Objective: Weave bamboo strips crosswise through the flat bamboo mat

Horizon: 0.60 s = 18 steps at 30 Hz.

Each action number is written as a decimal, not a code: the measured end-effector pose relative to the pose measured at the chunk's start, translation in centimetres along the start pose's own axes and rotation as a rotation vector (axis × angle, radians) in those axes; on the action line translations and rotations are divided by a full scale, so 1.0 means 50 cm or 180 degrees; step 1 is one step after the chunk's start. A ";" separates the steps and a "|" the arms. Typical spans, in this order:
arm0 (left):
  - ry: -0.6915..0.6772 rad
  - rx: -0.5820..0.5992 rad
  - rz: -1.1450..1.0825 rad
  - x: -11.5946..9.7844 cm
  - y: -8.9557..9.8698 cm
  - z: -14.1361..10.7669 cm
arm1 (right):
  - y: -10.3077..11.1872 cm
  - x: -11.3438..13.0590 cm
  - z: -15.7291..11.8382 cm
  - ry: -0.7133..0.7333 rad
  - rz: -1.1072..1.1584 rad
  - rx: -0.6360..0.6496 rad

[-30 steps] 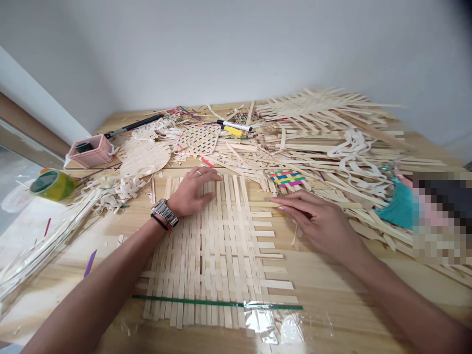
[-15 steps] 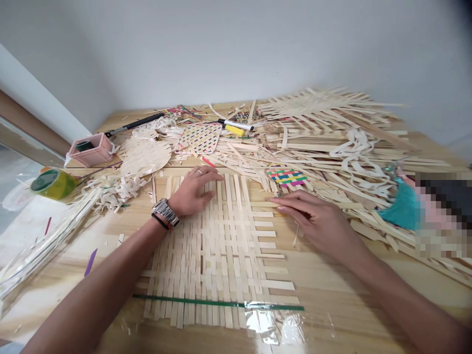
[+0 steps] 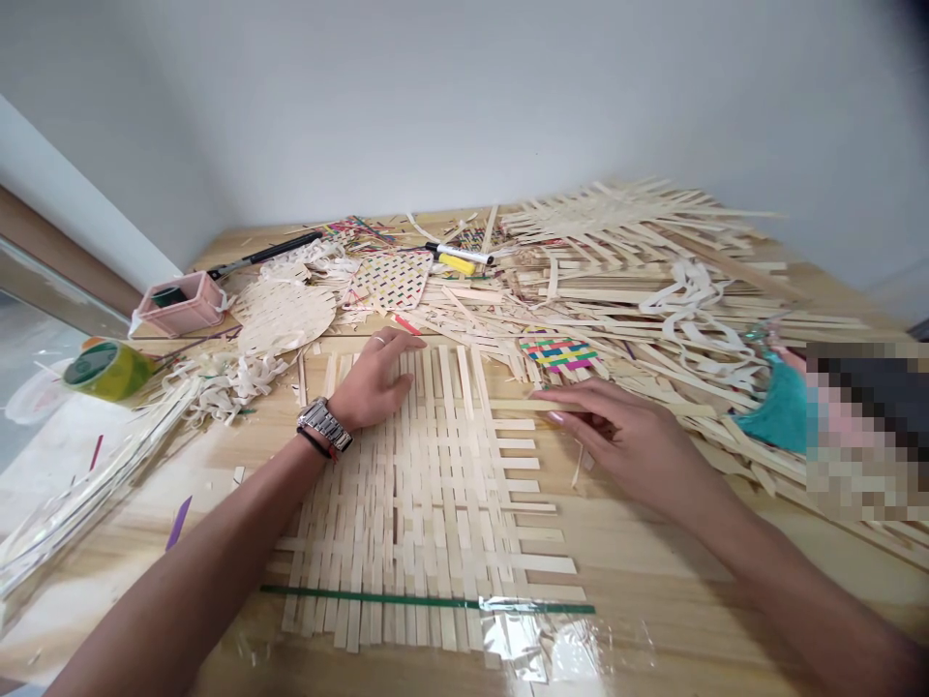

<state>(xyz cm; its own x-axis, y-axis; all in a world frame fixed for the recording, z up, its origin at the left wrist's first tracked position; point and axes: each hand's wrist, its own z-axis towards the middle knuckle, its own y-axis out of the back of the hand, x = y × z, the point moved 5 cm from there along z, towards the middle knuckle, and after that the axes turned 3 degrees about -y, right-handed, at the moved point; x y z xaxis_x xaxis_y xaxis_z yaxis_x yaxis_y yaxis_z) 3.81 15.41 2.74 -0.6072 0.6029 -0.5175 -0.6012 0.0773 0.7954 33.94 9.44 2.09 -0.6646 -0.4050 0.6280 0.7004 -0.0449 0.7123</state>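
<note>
One woven bamboo-strip mat (image 3: pixel 413 503) lies flat on the tabletop (image 3: pixel 653 590), its near end under green tape (image 3: pixel 377 595). Left hand (image 3: pixel 374 382) presses palm-down, fingers spread, holding nothing. Right hand (image 3: pixel 616 436) reaches a loose strip (image 3: pixel 515 405); grip unclear. Untaped upper strips could shift if pressure lifts.

We look forward and down from head height, close over the left hand (image 3: pixel 374 382), right hand (image 3: pixel 624 436) and surface (image 3: pixel 653 590), toward a wall (image 3: pixel 464 97).

Wooden table (image 3: pixel 653 581) — bamboo strips (image 3: pixel 653 300), tape roll (image 3: pixel 108 370), pink box (image 3: pixel 178 305)
</note>
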 end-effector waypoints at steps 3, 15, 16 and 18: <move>0.0112 -0.0026 0.0159 -0.001 -0.002 0.000 | -0.001 -0.001 0.000 -0.0019 -0.0004 0.0054; 0.0163 0.0036 0.0160 0.003 -0.005 0.000 | -0.007 -0.008 -0.002 -0.0147 0.0035 0.0216; 0.0163 0.0050 0.0129 0.004 -0.005 -0.001 | -0.007 -0.008 -0.001 -0.0149 0.0035 0.0224; 0.0173 0.0061 0.0076 0.005 -0.004 -0.002 | -0.007 -0.007 -0.001 -0.0149 0.0044 0.0223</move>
<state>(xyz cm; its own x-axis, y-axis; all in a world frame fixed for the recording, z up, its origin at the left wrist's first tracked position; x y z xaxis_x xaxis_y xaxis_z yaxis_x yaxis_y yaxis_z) 3.75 15.48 2.42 -0.6490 0.5608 -0.5141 -0.5763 0.0789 0.8134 33.94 9.55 1.60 -0.6675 -0.3619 0.6507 0.6908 0.0253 0.7226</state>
